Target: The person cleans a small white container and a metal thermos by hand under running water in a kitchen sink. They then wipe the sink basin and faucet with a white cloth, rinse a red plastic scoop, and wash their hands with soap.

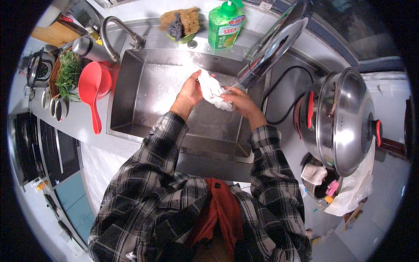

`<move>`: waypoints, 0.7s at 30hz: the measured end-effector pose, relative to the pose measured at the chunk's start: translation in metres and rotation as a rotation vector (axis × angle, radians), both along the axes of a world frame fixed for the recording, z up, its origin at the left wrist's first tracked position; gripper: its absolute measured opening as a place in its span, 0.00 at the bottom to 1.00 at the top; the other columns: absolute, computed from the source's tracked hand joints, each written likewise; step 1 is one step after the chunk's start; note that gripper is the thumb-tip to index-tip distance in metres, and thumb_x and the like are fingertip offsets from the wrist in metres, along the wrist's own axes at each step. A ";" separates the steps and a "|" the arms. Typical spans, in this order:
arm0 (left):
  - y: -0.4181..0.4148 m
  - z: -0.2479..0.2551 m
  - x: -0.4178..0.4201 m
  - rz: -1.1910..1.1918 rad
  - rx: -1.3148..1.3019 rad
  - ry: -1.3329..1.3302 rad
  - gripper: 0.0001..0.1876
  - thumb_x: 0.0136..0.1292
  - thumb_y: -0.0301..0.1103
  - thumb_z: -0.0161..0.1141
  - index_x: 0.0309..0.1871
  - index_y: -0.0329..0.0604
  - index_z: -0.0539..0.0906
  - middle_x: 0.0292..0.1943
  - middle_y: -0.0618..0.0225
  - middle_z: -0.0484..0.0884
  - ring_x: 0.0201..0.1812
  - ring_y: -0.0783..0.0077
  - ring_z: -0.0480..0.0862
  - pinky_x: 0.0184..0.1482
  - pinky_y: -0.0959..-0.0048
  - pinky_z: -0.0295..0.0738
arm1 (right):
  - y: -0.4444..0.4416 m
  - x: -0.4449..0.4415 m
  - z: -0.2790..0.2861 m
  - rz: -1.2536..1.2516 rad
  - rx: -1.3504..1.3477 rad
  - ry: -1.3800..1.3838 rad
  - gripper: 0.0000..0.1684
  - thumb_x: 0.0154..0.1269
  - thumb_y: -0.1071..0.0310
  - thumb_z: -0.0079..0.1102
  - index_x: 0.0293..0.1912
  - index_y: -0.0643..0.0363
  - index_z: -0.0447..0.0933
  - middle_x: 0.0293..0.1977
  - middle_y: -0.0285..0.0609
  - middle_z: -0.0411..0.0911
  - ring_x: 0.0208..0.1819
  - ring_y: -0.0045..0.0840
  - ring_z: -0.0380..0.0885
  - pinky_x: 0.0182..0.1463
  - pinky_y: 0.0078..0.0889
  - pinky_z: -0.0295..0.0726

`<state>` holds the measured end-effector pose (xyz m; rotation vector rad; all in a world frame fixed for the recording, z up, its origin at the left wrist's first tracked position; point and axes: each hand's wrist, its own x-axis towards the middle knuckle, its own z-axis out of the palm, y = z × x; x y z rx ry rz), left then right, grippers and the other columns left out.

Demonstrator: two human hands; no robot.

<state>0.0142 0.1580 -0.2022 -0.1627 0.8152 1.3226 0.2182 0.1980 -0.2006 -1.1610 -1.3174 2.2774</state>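
Over a stainless steel sink [127, 98], both hands hold one bunched white cloth [212, 90]. My left hand [190, 91] grips its upper left end, with the thumb on top. My right hand [242, 101] pinches its lower right end between thumb and fingers. The curved metal faucet [114, 19] stands at the sink's back left corner. On the back ledge are a green pump bottle of dish soap [226, 28] and a small green bowl [183, 39] with a brown fibre scrubber [190, 19] and a dark scouring ball [175, 28].
A red plastic ladle [93, 85], a steel flask [90, 49] and a basket of green herbs [67, 72] stand left of the sink. At the back right leans a shiny metal lid or pan [278, 36]. A black cable [288, 111] and a large lidded steel pot [350, 131] are on the right.
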 end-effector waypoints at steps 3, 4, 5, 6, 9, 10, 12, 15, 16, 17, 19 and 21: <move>0.000 -0.004 -0.005 0.025 0.022 -0.086 0.11 0.69 0.40 0.55 0.45 0.41 0.75 0.38 0.54 0.83 0.42 0.55 0.84 0.52 0.53 0.79 | -0.001 0.008 0.011 -0.065 -0.203 0.098 0.28 0.61 0.69 0.61 0.61 0.62 0.70 0.47 0.41 0.79 0.44 0.25 0.80 0.48 0.28 0.78; -0.002 -0.007 -0.007 0.031 0.039 -0.104 0.11 0.69 0.39 0.55 0.44 0.42 0.75 0.37 0.54 0.83 0.42 0.55 0.84 0.52 0.54 0.79 | -0.002 0.008 0.017 -0.119 -0.281 0.136 0.27 0.62 0.69 0.61 0.61 0.62 0.70 0.47 0.41 0.79 0.45 0.26 0.80 0.48 0.28 0.78; -0.004 -0.010 -0.009 0.040 0.056 -0.121 0.10 0.69 0.39 0.56 0.43 0.43 0.75 0.37 0.54 0.83 0.42 0.56 0.84 0.52 0.54 0.79 | -0.001 0.005 0.022 -0.132 -0.304 0.209 0.24 0.60 0.69 0.62 0.56 0.61 0.73 0.46 0.41 0.80 0.45 0.28 0.80 0.48 0.30 0.79; -0.005 -0.027 -0.011 0.011 0.174 -0.234 0.10 0.69 0.39 0.56 0.44 0.43 0.76 0.38 0.55 0.83 0.41 0.57 0.84 0.51 0.56 0.79 | 0.000 0.003 0.027 -0.144 -0.325 0.278 0.21 0.59 0.69 0.62 0.52 0.60 0.75 0.44 0.41 0.80 0.45 0.31 0.80 0.49 0.32 0.79; 0.007 -0.065 0.009 -0.072 0.329 -0.303 0.11 0.69 0.39 0.56 0.48 0.43 0.77 0.42 0.57 0.83 0.42 0.60 0.83 0.50 0.61 0.79 | 0.011 0.012 -0.064 -0.127 0.417 0.103 0.16 0.62 0.66 0.59 0.49 0.60 0.77 0.41 0.40 0.81 0.42 0.30 0.81 0.47 0.32 0.79; 0.004 -0.053 0.033 -0.044 0.254 -0.126 0.12 0.70 0.38 0.55 0.50 0.42 0.77 0.43 0.58 0.83 0.43 0.62 0.83 0.50 0.63 0.78 | 0.010 0.004 -0.075 -0.093 0.493 0.059 0.15 0.65 0.66 0.55 0.51 0.60 0.76 0.42 0.39 0.80 0.42 0.27 0.80 0.47 0.30 0.79; 0.005 -0.006 0.083 -0.068 0.007 0.384 0.15 0.72 0.40 0.51 0.54 0.41 0.77 0.47 0.60 0.82 0.46 0.66 0.81 0.51 0.68 0.76 | 0.010 -0.023 -0.058 -0.522 -0.141 0.222 0.14 0.73 0.60 0.49 0.48 0.59 0.75 0.37 0.36 0.78 0.38 0.24 0.79 0.45 0.26 0.77; 0.003 0.027 0.126 -0.022 0.003 0.735 0.21 0.75 0.46 0.41 0.57 0.40 0.74 0.43 0.62 0.78 0.44 0.69 0.76 0.50 0.70 0.72 | -0.005 -0.025 -0.065 -0.618 0.113 -0.034 0.20 0.70 0.54 0.52 0.48 0.61 0.76 0.40 0.38 0.79 0.43 0.27 0.78 0.48 0.31 0.77; 0.008 0.020 0.117 0.024 -0.008 0.700 0.20 0.76 0.46 0.40 0.57 0.40 0.73 0.40 0.63 0.78 0.42 0.69 0.76 0.49 0.69 0.72 | -0.010 -0.027 -0.080 -0.513 0.241 -0.135 0.20 0.73 0.54 0.49 0.51 0.60 0.75 0.43 0.38 0.78 0.46 0.25 0.77 0.50 0.30 0.76; 0.017 0.016 0.106 0.065 -0.014 0.658 0.20 0.76 0.46 0.39 0.58 0.41 0.72 0.38 0.64 0.77 0.40 0.70 0.75 0.48 0.69 0.72 | -0.015 -0.024 -0.095 -0.430 0.373 -0.238 0.21 0.75 0.53 0.46 0.54 0.59 0.73 0.47 0.37 0.77 0.48 0.24 0.76 0.52 0.29 0.76; 0.021 -0.065 0.054 0.291 -0.012 0.478 0.27 0.71 0.48 0.46 0.67 0.42 0.67 0.48 0.59 0.79 0.47 0.63 0.78 0.57 0.64 0.70 | -0.064 -0.071 -0.014 -0.547 0.085 0.154 0.23 0.75 0.53 0.46 0.58 0.59 0.72 0.51 0.39 0.76 0.51 0.24 0.75 0.55 0.31 0.75; 0.010 -0.065 0.100 0.158 0.111 0.692 0.22 0.76 0.46 0.41 0.62 0.41 0.71 0.54 0.59 0.76 0.52 0.65 0.76 0.55 0.68 0.71 | -0.030 -0.054 -0.012 -0.502 -0.002 0.024 0.24 0.74 0.54 0.47 0.59 0.59 0.72 0.53 0.40 0.75 0.51 0.23 0.74 0.56 0.31 0.74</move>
